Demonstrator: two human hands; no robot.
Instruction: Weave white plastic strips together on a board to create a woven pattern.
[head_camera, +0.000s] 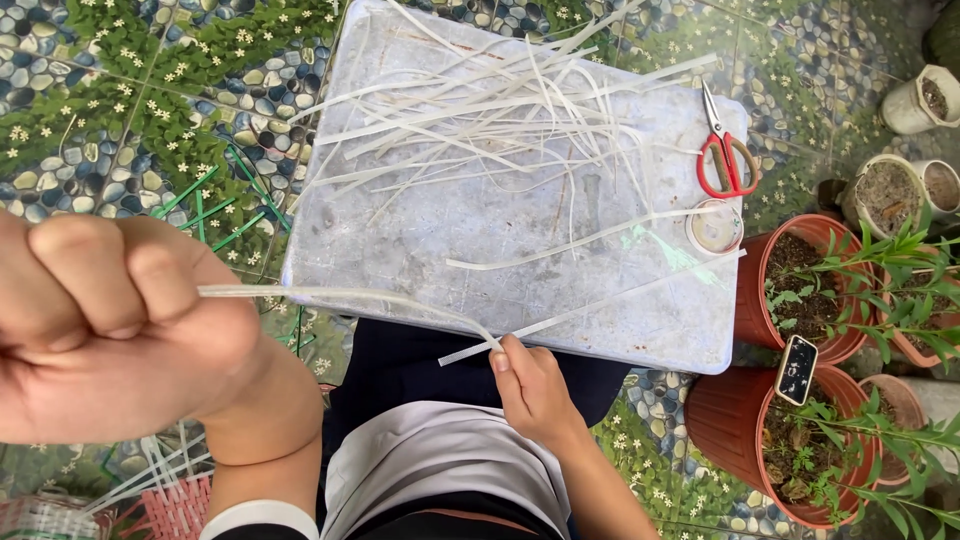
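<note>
- One thin white strip (340, 295) ran nearly level between both hands, its long axis left to right, above the near edge of the grey board (400, 240).
- The left hand (110, 330), raised close to the camera, was fisted tight round one end.
- The right hand (530, 385) pinched the other end, where it met a second strip (600, 305).
- More loose white strips (500, 110) lay farther up the board.
- Red scissors (725, 150), a tape roll (716, 227) and potted plants (810, 290) sat to the right.
</note>
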